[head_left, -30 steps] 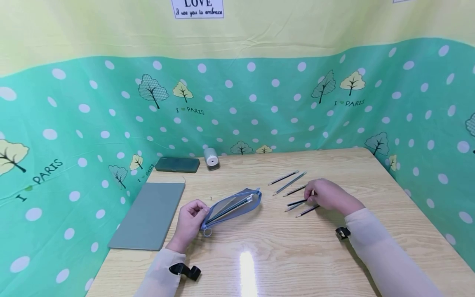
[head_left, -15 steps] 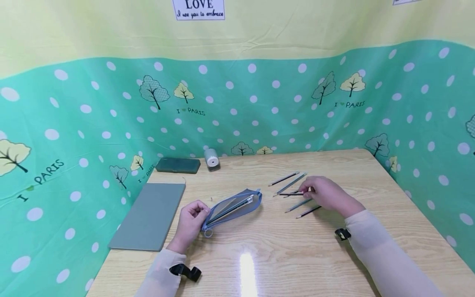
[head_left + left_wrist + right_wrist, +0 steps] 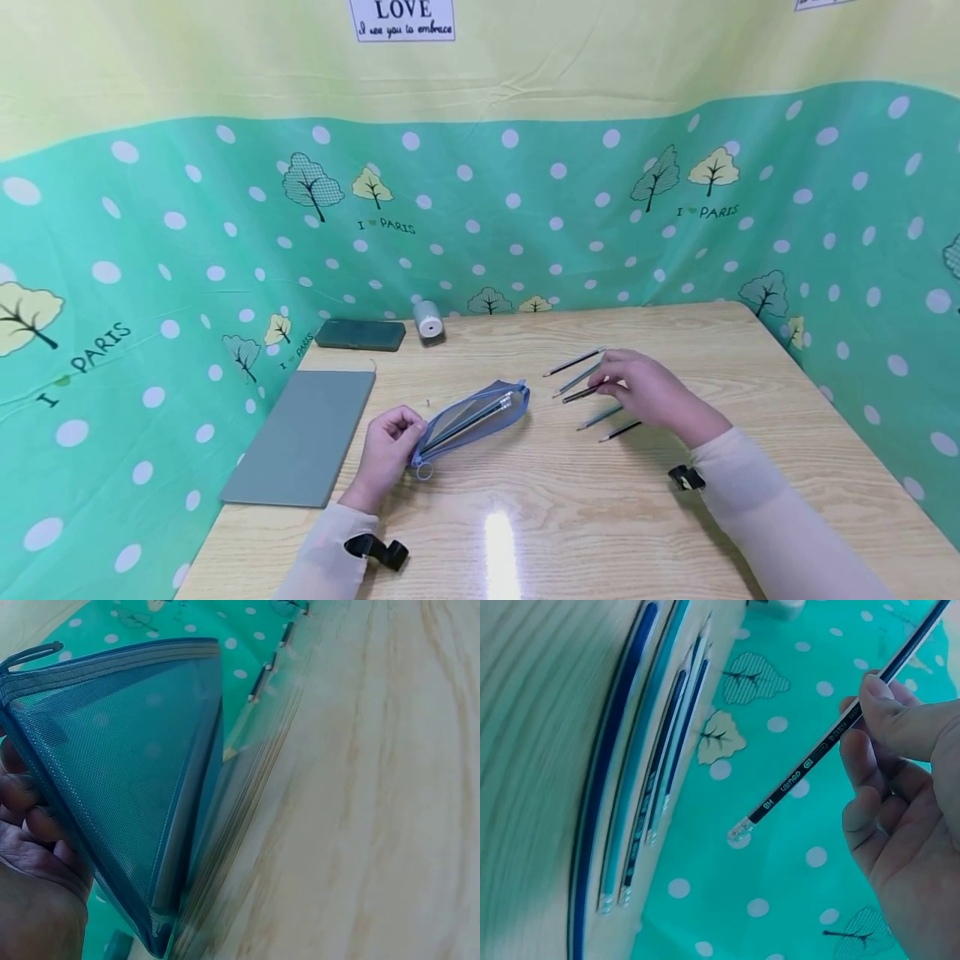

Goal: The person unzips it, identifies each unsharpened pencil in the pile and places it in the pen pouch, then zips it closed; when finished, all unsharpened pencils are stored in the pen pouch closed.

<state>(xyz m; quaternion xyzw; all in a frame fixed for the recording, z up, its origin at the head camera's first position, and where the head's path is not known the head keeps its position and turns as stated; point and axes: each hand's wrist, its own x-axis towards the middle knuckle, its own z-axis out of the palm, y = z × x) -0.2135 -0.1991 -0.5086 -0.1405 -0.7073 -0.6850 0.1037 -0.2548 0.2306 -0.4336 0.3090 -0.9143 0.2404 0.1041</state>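
My left hand [image 3: 386, 450] grips the near left end of a blue mesh zip pouch [image 3: 120, 750], close to its zip ring. The pouch's mouth gapes, and several pencils [image 3: 472, 421] lie inside with their eraser ends toward the far right. My right hand [image 3: 641, 387] pinches a dark pencil [image 3: 810, 761] between thumb and fingers, over the right part of the table [image 3: 570, 517]. Its eraser end shows in the right wrist view. Around and below that hand lie several loose pencils [image 3: 573, 362], dark and blue-green, some partly hidden by the hand.
A grey flat board [image 3: 303, 437] lies at the left table edge. At the back left are a dark green case [image 3: 360, 334] and a small grey-white cylindrical object [image 3: 428, 320]. A green dotted curtain [image 3: 510, 225] borders the table at back and sides.
My right hand has lifted the dark pencil from among the loose ones, turned it, and shifted slightly left and up. The left hand and pouch have barely moved.
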